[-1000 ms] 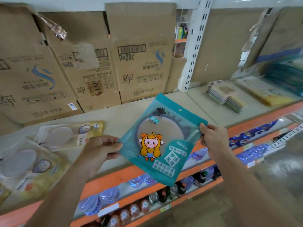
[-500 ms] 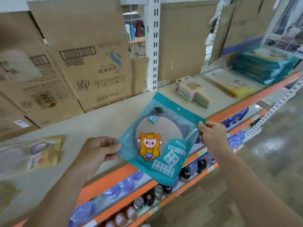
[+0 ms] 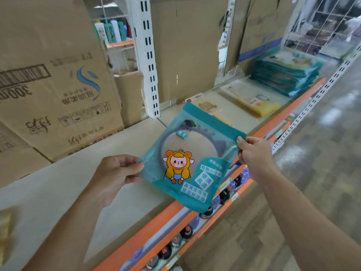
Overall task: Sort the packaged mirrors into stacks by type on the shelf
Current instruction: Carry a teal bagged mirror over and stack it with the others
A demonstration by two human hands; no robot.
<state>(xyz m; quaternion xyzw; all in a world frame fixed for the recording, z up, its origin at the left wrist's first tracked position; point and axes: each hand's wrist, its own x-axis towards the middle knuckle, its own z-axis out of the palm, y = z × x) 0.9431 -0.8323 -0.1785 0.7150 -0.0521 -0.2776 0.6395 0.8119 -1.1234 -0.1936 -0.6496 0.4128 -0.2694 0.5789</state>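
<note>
Head view: left hand (image 3: 115, 173) and right hand (image 3: 254, 153) pinch opposite edges of a teal mirror packet (image 3: 191, 159), held above the shelf (image 3: 58, 188).

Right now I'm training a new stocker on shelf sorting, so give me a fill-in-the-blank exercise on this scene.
1. The left hand and the right hand each pinch an edge of one mirror packet, coloured ___.
2. The English word printed near its top is ___.
3. The stack of matching packets lies on the shelf to the person's ___.
4. Near that stack lies a flat packet, coloured ___.
Missing words: teal; MIRROR; right; yellow.
</note>
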